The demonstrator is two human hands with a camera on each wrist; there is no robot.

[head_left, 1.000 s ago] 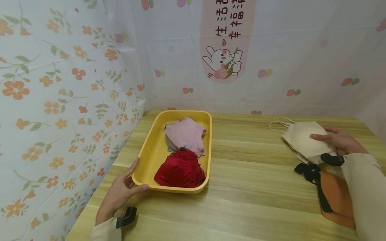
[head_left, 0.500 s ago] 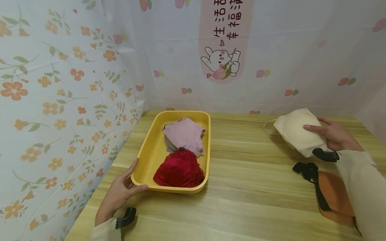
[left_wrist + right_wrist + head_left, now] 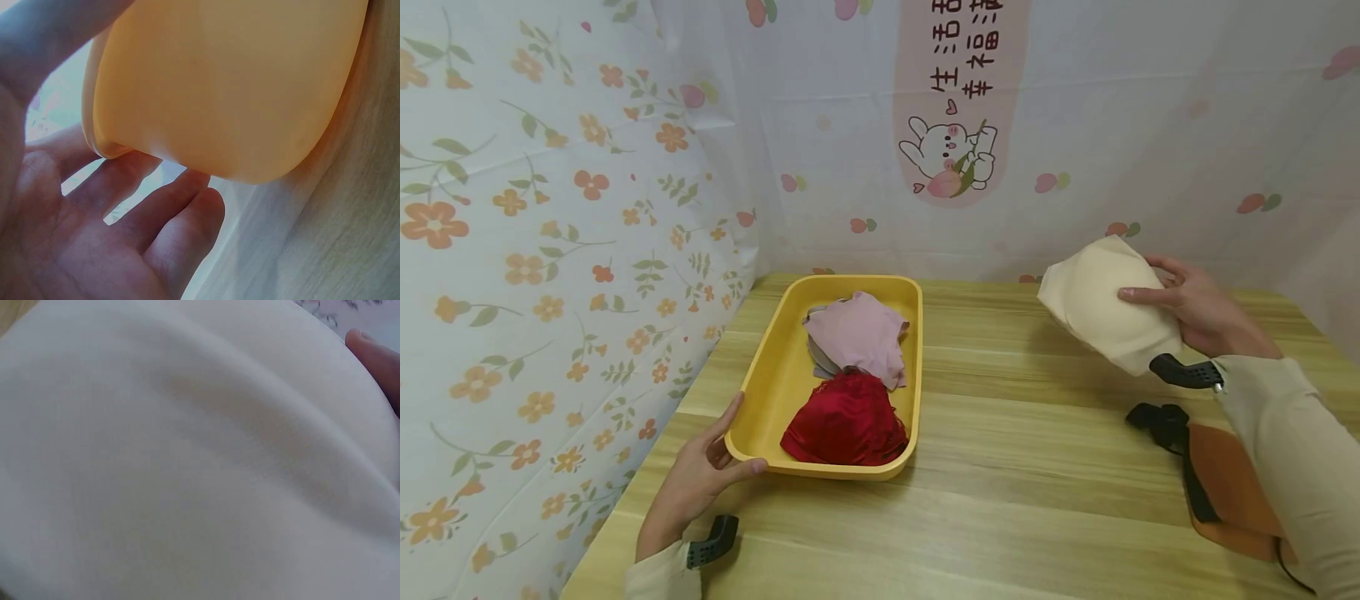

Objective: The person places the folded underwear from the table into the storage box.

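My right hand (image 3: 1206, 308) holds a folded cream bra (image 3: 1101, 296) above the right side of the table, thumb on its rounded cup. In the right wrist view the pale cloth of the bra (image 3: 175, 469) fills most of the picture, with one fingertip at the right edge. My left hand (image 3: 696, 479) grips the near left corner of a yellow bin (image 3: 760, 425), thumb at the front rim and fingers along the outer side. The left wrist view shows these fingers (image 3: 187, 231) against the bin's outer wall. Inside the bin lie a red satin bra (image 3: 846, 421) and a pink garment (image 3: 861, 333) over something grey.
An orange-brown folded garment (image 3: 1228, 483) with black trim lies on the table at the right, partly under my right forearm. A black bow-like piece (image 3: 1157, 425) sits at its far end. Printed cloth (image 3: 835, 150) hangs behind the wooden table (image 3: 1000, 500) and along its left side.
My right hand has lifted the cream bra off the table and carried it left, toward the bin. The left hand and the bin have stayed in place.
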